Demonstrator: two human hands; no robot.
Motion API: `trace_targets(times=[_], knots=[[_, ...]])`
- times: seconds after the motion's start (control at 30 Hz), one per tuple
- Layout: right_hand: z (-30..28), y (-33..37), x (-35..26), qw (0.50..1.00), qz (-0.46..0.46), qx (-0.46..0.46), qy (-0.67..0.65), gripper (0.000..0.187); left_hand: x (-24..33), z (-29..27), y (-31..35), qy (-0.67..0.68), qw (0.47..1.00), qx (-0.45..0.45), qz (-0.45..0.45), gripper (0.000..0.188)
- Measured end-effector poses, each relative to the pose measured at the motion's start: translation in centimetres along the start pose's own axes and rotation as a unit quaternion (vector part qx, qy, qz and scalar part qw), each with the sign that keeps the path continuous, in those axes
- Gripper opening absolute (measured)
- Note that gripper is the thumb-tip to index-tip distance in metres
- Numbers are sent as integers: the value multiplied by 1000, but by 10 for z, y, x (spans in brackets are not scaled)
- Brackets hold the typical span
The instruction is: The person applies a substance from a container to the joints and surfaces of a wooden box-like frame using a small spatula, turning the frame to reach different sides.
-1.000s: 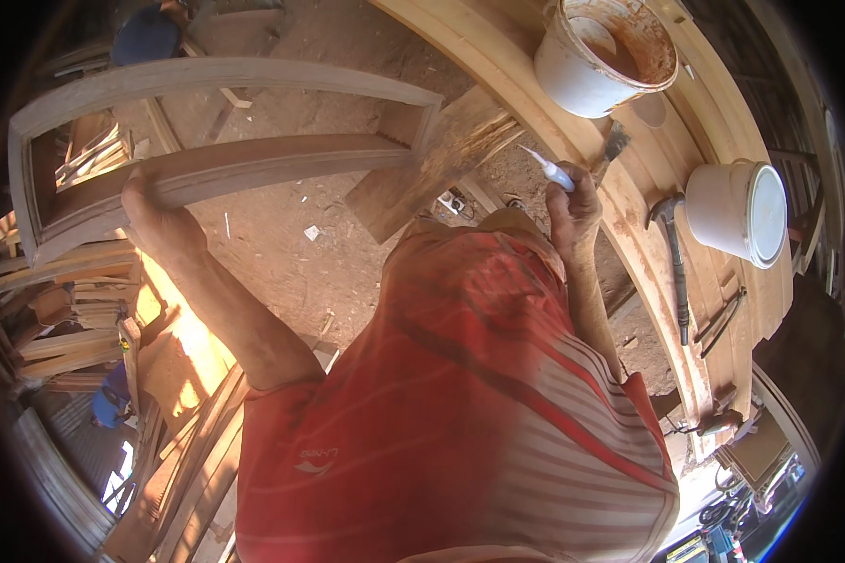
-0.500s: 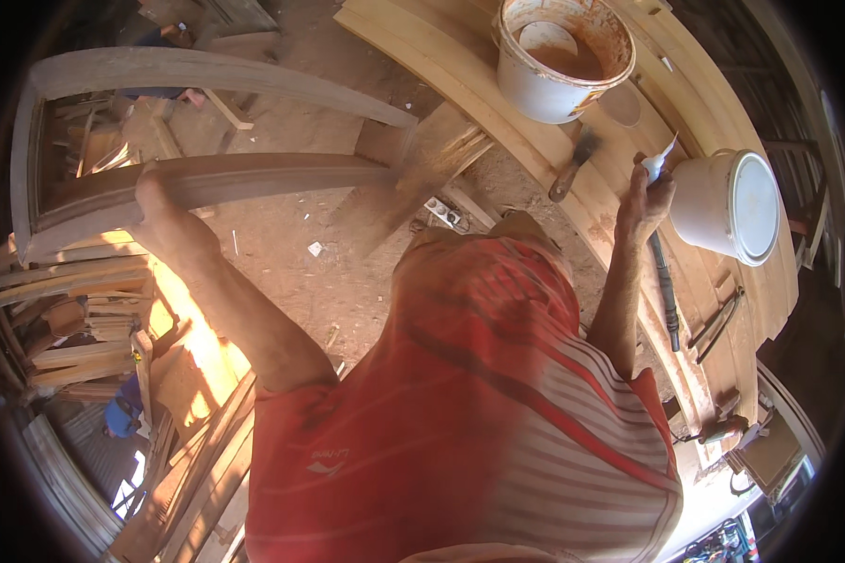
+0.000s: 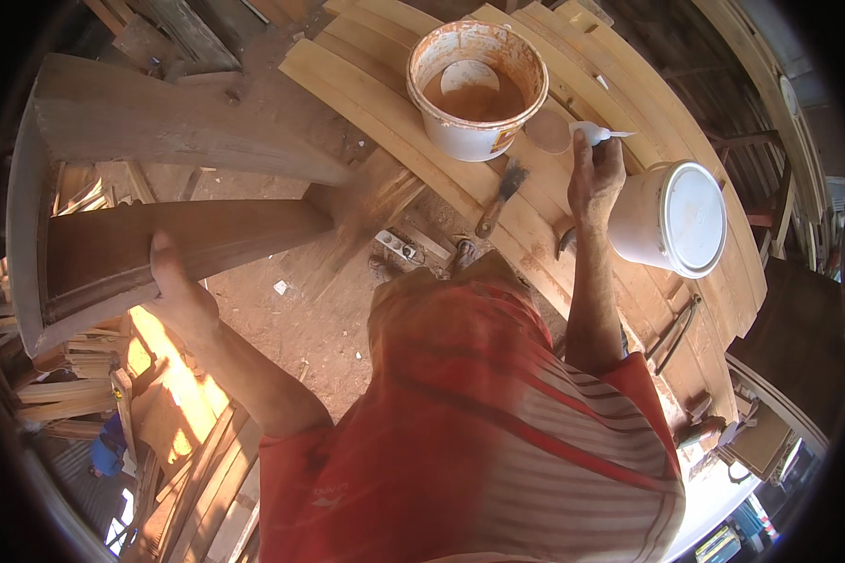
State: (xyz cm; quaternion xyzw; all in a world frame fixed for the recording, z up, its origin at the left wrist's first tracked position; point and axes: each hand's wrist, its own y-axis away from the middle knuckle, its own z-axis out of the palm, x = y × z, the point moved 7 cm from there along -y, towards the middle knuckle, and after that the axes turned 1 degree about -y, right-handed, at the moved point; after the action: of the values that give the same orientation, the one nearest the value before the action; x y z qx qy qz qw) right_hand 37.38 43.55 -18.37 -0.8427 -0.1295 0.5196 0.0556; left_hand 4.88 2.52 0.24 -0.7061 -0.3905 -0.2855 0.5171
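Observation:
My left hand (image 3: 186,305) is wrapped round the lower rail of a dark wooden frame (image 3: 207,235), its thumb lying up over the rail's face. The frame is tilted, and its far end meets a wooden support. In my right hand (image 3: 598,183), closed and raised over the planks, is a small white squeeze bottle (image 3: 588,132) with a pointed nozzle aimed right. Close to that hand stand an open white bucket (image 3: 465,139) holding reddish-brown paste and a white bucket with a lid (image 3: 640,220), which leans on its side. A putty knife (image 3: 504,195) lies between hand and floor edge.
Light planks (image 3: 352,94) form the work surface under the buckets. A power strip (image 3: 396,245) is on the dirt floor near my feet. Stacked timber (image 3: 197,488) fills the lower left. A dark curved tool (image 3: 679,333) lies on the planks at right.
The view has shifted. The frame has tilted, showing more of its broad face. My right hand has turned, so the bottle's nozzle, which pointed upward, now points right.

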Motion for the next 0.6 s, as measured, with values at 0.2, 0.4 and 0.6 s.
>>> trace_targets(times=[0.2, 0.4, 0.6], knots=[[20, -36, -131, 981, -140, -108, -76, 20, 17, 7, -3, 10, 1000, 27, 8, 33], [168, -55, -141, 785, -298, -497, 218, 27, 18, 1, -3, 40, 996, -25, -78, 39], [196, -63, -97, 729, -255, -592, 230, 49, 4, 15, -2, 48, 995, -22, -89, 71]])
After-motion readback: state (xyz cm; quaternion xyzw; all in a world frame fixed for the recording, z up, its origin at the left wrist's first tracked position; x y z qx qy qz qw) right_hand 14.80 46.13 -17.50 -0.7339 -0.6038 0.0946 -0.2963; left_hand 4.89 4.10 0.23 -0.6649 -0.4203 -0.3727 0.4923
